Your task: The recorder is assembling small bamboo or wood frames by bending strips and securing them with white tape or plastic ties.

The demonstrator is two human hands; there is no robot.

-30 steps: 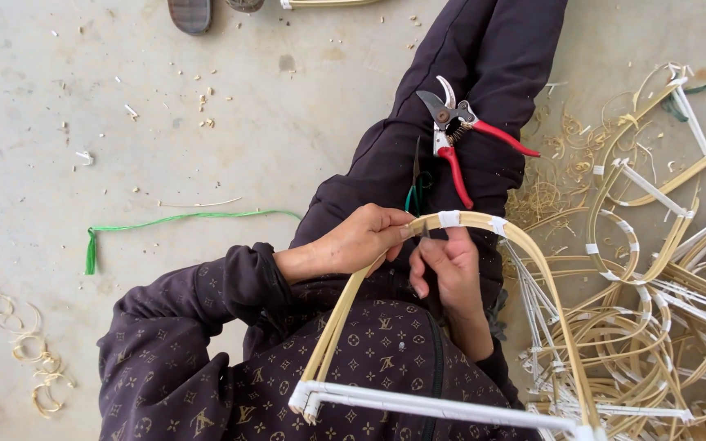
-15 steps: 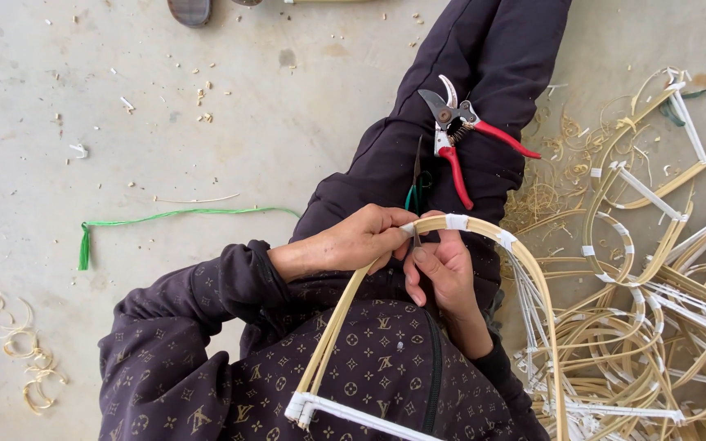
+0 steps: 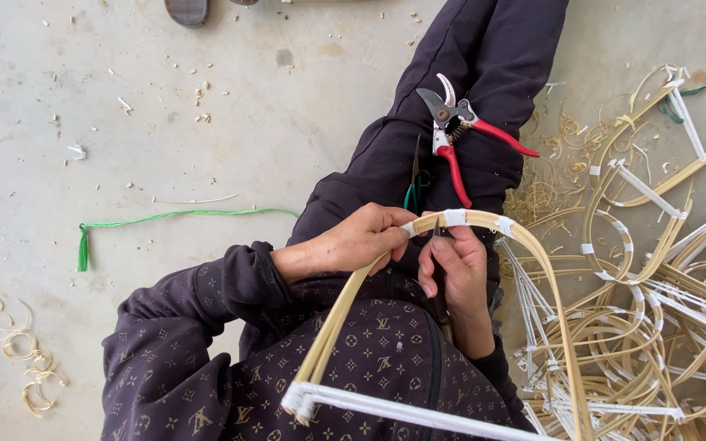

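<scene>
left hand closed around bent cane hoop near its white binding. right hand pinches a thin dark blade against it. red-handled pruners rest on leg.

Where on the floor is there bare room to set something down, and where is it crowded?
Bare concrete floor lies between the green strip and the dark trouser leg, with only small chips. Right of the leg, the pile of bent cane frames crowds everything. Cane curls sit lower left.

I see a dark purple top with long sleeves, patterned all over in small tan motifs. The trousers are plain dark, and both hands are bare.
</scene>
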